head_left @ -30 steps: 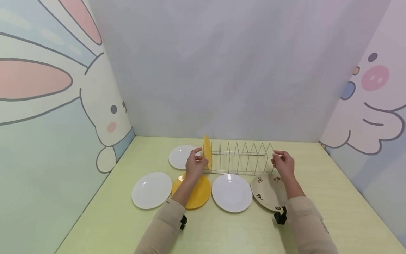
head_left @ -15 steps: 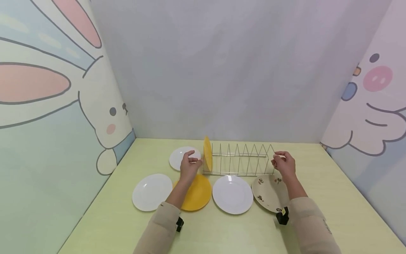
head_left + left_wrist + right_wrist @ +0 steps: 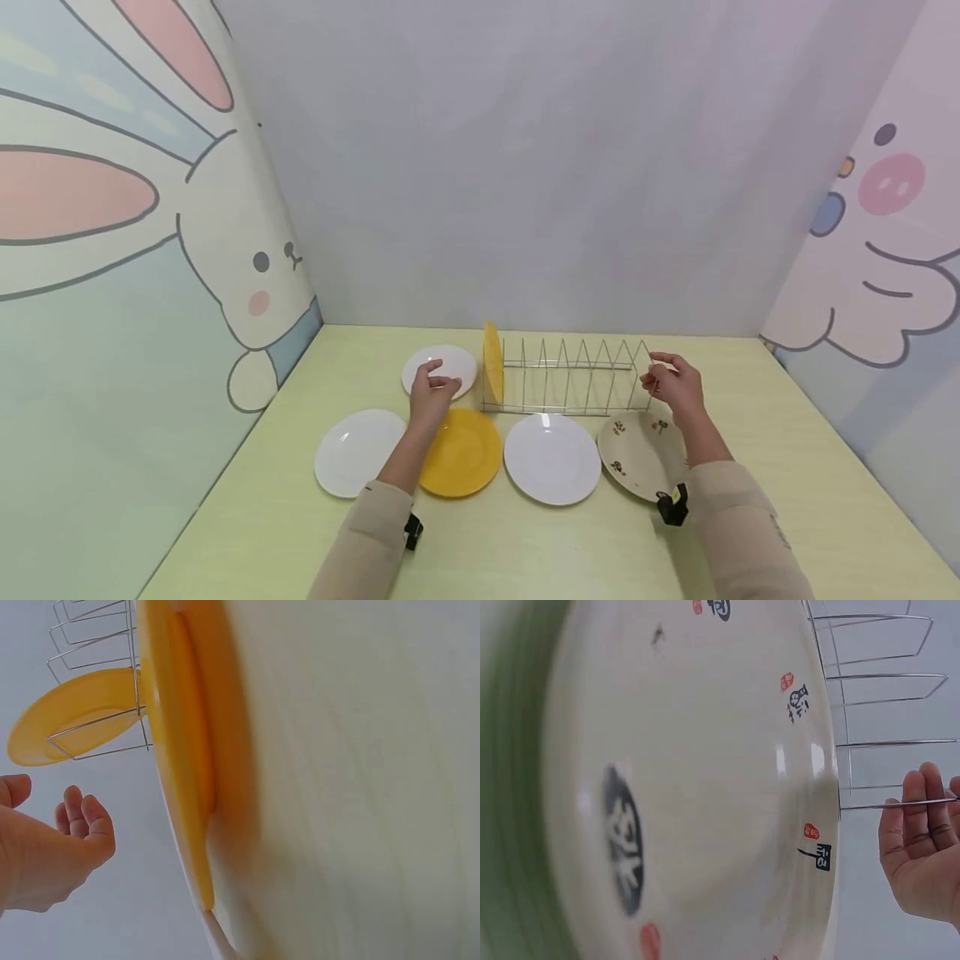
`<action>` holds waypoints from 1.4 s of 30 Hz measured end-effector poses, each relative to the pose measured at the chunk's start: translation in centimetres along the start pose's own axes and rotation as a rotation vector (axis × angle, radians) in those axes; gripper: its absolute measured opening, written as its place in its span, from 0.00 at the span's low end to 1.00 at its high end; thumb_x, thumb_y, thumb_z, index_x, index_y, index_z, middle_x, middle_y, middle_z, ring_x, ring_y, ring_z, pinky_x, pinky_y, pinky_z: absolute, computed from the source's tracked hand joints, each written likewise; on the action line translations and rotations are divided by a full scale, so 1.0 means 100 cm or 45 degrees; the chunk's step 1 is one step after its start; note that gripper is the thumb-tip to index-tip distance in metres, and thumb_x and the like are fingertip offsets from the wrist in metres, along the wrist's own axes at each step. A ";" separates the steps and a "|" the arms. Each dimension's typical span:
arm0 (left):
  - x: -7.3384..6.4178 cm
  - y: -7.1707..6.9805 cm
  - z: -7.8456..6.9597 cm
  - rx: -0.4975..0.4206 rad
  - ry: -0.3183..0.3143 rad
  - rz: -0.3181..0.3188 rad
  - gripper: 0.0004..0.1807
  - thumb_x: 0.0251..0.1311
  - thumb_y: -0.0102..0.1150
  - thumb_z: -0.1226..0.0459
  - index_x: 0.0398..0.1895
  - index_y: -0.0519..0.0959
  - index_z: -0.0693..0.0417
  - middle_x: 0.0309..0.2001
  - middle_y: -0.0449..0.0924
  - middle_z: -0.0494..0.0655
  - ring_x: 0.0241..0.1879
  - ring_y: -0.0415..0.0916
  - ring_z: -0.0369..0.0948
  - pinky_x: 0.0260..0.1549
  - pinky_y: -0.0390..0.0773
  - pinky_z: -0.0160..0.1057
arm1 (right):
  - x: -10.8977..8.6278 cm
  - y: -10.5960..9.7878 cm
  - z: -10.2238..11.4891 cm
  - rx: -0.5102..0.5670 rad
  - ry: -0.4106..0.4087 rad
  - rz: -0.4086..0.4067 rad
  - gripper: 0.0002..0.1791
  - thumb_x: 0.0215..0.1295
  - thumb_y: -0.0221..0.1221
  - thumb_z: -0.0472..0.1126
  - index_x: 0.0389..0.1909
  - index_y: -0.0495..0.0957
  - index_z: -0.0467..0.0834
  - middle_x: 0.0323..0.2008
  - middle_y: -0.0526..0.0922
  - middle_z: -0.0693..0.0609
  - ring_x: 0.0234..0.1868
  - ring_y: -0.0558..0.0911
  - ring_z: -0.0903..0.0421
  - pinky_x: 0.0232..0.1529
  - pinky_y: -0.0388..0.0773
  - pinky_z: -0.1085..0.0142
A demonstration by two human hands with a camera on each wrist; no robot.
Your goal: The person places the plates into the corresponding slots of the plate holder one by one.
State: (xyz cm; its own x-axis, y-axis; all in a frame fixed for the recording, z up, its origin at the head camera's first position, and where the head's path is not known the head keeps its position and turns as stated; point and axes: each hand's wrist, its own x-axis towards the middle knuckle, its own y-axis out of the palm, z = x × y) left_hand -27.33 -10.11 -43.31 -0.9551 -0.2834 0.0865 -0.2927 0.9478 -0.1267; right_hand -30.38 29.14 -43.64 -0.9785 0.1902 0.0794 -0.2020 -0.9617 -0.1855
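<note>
A wire dish rack stands at the back of the table, with a yellow plate upright in its leftmost slot. My left hand is apart from the rack, over the near edge of a small white plate. Its fingers are loosely bent with nothing between them, as the left wrist view also shows. At the rack's right end, my right hand holds the end wire; in the right wrist view the fingers lie against that wire. A cream plate with printed marks lies below this hand.
In front of the rack lie a second yellow plate and a white plate. Another white plate is at the left. A grey backdrop rises behind the table, with cartoon-printed walls on both sides.
My left hand has let go of the upright yellow plate and moved left, toward the small white plate. The yellow plate stays standing in the rack. My right hand remains at the rack's end.
</note>
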 end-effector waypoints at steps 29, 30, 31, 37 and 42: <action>0.050 -0.067 0.031 0.140 -0.139 0.086 0.36 0.55 0.62 0.62 0.67 0.60 0.54 0.59 0.62 0.65 0.57 0.61 0.56 0.51 0.67 0.55 | 0.000 -0.002 -0.003 0.001 -0.046 0.006 0.15 0.69 0.49 0.39 0.53 0.70 0.38 0.27 0.78 0.49 0.29 0.78 0.59 0.35 0.79 0.63; 0.053 -0.069 0.032 0.152 -0.141 0.085 0.36 0.55 0.62 0.61 0.67 0.59 0.54 0.60 0.61 0.66 0.58 0.60 0.56 0.52 0.66 0.55 | 0.000 -0.002 -0.003 -0.010 -0.051 0.007 0.16 0.69 0.49 0.39 0.54 0.69 0.36 0.27 0.78 0.49 0.29 0.78 0.59 0.35 0.79 0.63; 0.055 -0.072 0.033 0.165 -0.139 0.088 0.37 0.55 0.63 0.61 0.67 0.59 0.54 0.61 0.60 0.66 0.59 0.59 0.57 0.53 0.65 0.55 | 0.000 -0.002 -0.003 -0.016 -0.054 0.006 0.17 0.70 0.49 0.39 0.55 0.69 0.36 0.27 0.78 0.49 0.29 0.78 0.59 0.35 0.79 0.64; 0.068 -0.081 0.039 0.208 -0.143 0.163 0.39 0.56 0.63 0.59 0.69 0.56 0.55 0.64 0.56 0.67 0.61 0.56 0.58 0.55 0.63 0.55 | 0.000 0.000 -0.005 -0.037 -0.054 -0.003 0.18 0.70 0.48 0.40 0.57 0.68 0.35 0.28 0.78 0.47 0.29 0.78 0.58 0.36 0.79 0.62; 0.074 -0.083 0.045 0.220 -0.204 0.206 0.43 0.56 0.63 0.57 0.70 0.52 0.58 0.63 0.58 0.67 0.60 0.59 0.58 0.56 0.62 0.54 | -0.001 -0.001 -0.005 -0.058 -0.062 -0.011 0.19 0.71 0.47 0.39 0.58 0.67 0.34 0.29 0.78 0.45 0.29 0.78 0.59 0.38 0.79 0.61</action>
State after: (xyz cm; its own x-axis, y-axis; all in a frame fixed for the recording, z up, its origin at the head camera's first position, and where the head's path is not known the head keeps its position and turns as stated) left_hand -32.15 -20.73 -46.11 -0.9811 -0.1632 -0.1039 -0.1264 0.9474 -0.2941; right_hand -30.31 29.28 -44.12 -0.9737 0.1879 0.1288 -0.2135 -0.9498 -0.2287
